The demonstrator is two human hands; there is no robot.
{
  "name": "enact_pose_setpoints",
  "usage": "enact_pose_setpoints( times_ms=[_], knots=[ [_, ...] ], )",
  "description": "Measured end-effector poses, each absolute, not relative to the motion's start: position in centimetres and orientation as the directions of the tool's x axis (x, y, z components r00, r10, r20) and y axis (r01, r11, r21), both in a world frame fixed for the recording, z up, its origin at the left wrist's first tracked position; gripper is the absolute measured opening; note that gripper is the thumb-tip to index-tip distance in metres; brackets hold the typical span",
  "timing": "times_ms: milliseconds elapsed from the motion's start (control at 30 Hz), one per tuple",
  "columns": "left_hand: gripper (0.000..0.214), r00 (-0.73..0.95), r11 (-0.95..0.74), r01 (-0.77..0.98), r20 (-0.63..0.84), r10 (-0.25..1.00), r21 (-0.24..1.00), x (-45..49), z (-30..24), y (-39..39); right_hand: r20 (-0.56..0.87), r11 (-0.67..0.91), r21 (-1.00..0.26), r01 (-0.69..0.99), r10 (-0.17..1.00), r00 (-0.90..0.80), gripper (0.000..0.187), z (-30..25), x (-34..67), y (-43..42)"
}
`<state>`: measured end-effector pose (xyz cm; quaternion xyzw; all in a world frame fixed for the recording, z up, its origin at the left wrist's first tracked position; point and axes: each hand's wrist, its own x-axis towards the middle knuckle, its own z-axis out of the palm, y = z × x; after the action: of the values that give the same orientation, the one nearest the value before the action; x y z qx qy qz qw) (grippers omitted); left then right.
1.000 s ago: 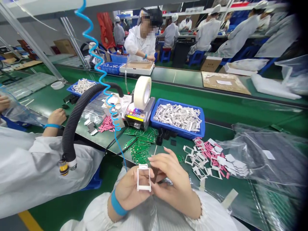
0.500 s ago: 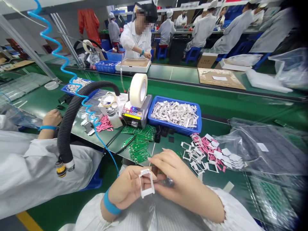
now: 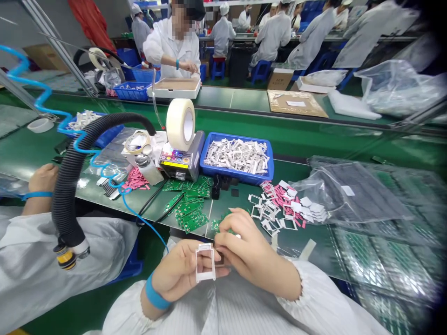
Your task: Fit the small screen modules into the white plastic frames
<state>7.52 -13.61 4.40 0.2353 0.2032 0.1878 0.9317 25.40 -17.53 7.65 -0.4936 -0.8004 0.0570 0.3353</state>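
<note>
My left hand (image 3: 178,266) grips a white rectangular plastic frame (image 3: 205,263) upright between thumb and fingers, and a blue wristband (image 3: 157,298) circles that wrist. My right hand (image 3: 249,246) is close beside it, its fingertips pinching a small dark part (image 3: 219,258), which is mostly hidden behind the frame. Just beyond my right fingers lie green circuit boards (image 3: 188,211) on the bench. Loose white frames and pink strips (image 3: 275,204) lie to the right of that hand.
A blue tray of white frames (image 3: 237,156) and a tape dispenser (image 3: 179,160) stand beyond my hands. A black corrugated hose (image 3: 70,186) and a blue coiled tube (image 3: 101,163) cross the left side, near a co-worker's hand (image 3: 44,179). A plastic bag (image 3: 349,190) lies right.
The white frame has gone from tilted to nearly upright in my left hand. My right fingers have curled in closer to it. The whole scene has shifted left and up in view.
</note>
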Motion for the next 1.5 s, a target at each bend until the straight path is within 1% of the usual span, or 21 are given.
enact_pose_setpoints(
  times_ms=[100, 167, 267, 333, 400, 500, 600, 667, 733, 767, 833, 900, 1000, 1067, 1133, 1200, 1267, 1300, 1333, 1400, 1500],
  knots=[
    [0.036, 0.857, 0.840, -0.269, -0.280, 0.432, 0.471, 7.9, 3.5, -13.6, 0.402, 0.471, -0.474, 0.744, 0.867, -0.294, 0.017, 7.6, 25.7, -18.5],
    [0.033, 0.832, 0.831, -0.317, -0.286, 0.476, 0.458, 8.1, 3.0, -13.4, 0.356, 0.432, -0.577, 0.693, 0.897, -0.262, 0.016, 7.8, 26.5, -19.5],
    [0.024, 0.769, 0.797, -0.383, -0.318, 0.555, 0.466, 8.0, 2.3, -12.7, 0.307, 0.288, -0.762, 0.580, 0.949, -0.068, 0.019, 7.7, 28.5, -21.3],
    [0.023, 0.743, 0.790, -0.407, -0.337, 0.578, 0.458, 7.7, 2.0, -12.3, 0.229, 0.137, -0.809, 0.572, 0.969, 0.092, 0.023, 6.8, 29.9, -22.1],
    [0.023, 0.736, 0.794, -0.420, -0.347, 0.581, 0.439, 7.4, 1.7, -12.1, 0.151, 0.005, -0.763, 0.646, 0.974, 0.170, 0.026, 5.0, 30.8, -22.6],
    [0.025, 0.727, 0.792, -0.434, -0.352, 0.589, 0.430, 7.2, 1.3, -12.1, 0.084, -0.091, -0.639, 0.764, 0.979, 0.187, 0.026, 1.5, 30.8, -22.6],
    [0.025, 0.732, 0.786, -0.432, -0.337, 0.592, 0.442, 7.2, 1.3, -12.4, 0.104, -0.137, -0.548, 0.825, 0.968, 0.230, 0.022, -1.2, 29.7, -22.3],
    [0.027, 0.757, 0.784, -0.408, -0.308, 0.577, 0.468, 7.3, 1.6, -12.6, 0.135, -0.160, -0.499, 0.852, 0.957, 0.258, 0.019, -1.5, 29.0, -22.2],
    [0.031, 0.788, 0.778, -0.369, -0.273, 0.552, 0.509, 7.4, 2.1, -12.8, 0.189, -0.123, -0.482, 0.867, 0.952, 0.240, 0.014, -0.3, 28.3, -22.1],
    [0.033, 0.803, 0.774, -0.348, -0.258, 0.538, 0.529, 7.4, 2.5, -12.9, 0.232, -0.065, -0.485, 0.872, 0.952, 0.199, 0.013, 0.7, 28.0, -22.0],
    [0.035, 0.823, 0.765, -0.315, -0.239, 0.515, 0.562, 7.5, 3.1, -13.1, 0.335, 0.114, -0.466, 0.877, 0.940, 0.056, 0.027, 3.1, 27.2, -21.4],
    [0.036, 0.829, 0.761, -0.300, -0.238, 0.507, 0.575, 7.7, 3.6, -13.4, 0.428, 0.291, -0.404, 0.867, 0.898, -0.101, 0.037, 5.3, 26.2, -20.6],
    [0.035, 0.816, 0.751, -0.311, -0.241, 0.525, 0.582, 7.9, 3.9, -13.7, 0.500, 0.427, -0.331, 0.841, 0.836, -0.227, 0.024, 6.8, 25.0, -19.0],
    [0.033, 0.800, 0.734, -0.342, -0.228, 0.555, 0.586, 7.9, 3.7, -13.6, 0.514, 0.459, -0.365, 0.810, 0.825, -0.235, 0.017, 6.7, 24.8, -18.1],
    [0.032, 0.791, 0.728, -0.390, -0.200, 0.578, 0.564, 7.9, 3.5, -13.4, 0.475, 0.455, -0.483, 0.748, 0.854, -0.212, 0.017, 6.1, 24.9, -17.4],
    [0.033, 0.804, 0.747, -0.421, -0.170, 0.570, 0.515, 7.7, 3.2, -13.1, 0.383, 0.398, -0.680, 0.615, 0.909, -0.165, 0.025, 5.3, 25.0, -17.1],
    [0.034, 0.836, 0.791, -0.401, -0.169, 0.522, 0.462, 7.5, 3.2, -12.9, 0.275, 0.292, -0.876, 0.385, 0.956, -0.100, 0.037, 4.6, 24.8, -17.1],
    [0.034, 0.856, 0.816, -0.368, -0.179, 0.484, 0.446, 7.5, 3.3, -12.7, 0.232, 0.242, -0.939, 0.244, 0.970, -0.067, 0.043, 4.2, 24.6, -17.2],
    [0.035, 0.879, 0.836, -0.327, -0.184, 0.441, 0.440, 7.6, 3.5, -12.6, 0.206, 0.209, -0.972, 0.106, 0.978, -0.040, 0.046, 3.9, 24.3, -17.2],
    [0.033, 0.901, 0.836, -0.290, -0.161, 0.403, 0.466, 7.8, 4.0, -12.5, 0.197, 0.195, -0.975, -0.109, 0.980, -0.013, 0.047, 3.2, 23.5, -17.3],
    [0.030, 0.897, 0.786, -0.336, -0.077, 0.435, 0.519, 8.1, 4.6, -12.5, 0.261, 0.254, -0.944, -0.213, 0.965, -0.008, 0.043, 2.8, 23.0, -17.2]
  ],
)
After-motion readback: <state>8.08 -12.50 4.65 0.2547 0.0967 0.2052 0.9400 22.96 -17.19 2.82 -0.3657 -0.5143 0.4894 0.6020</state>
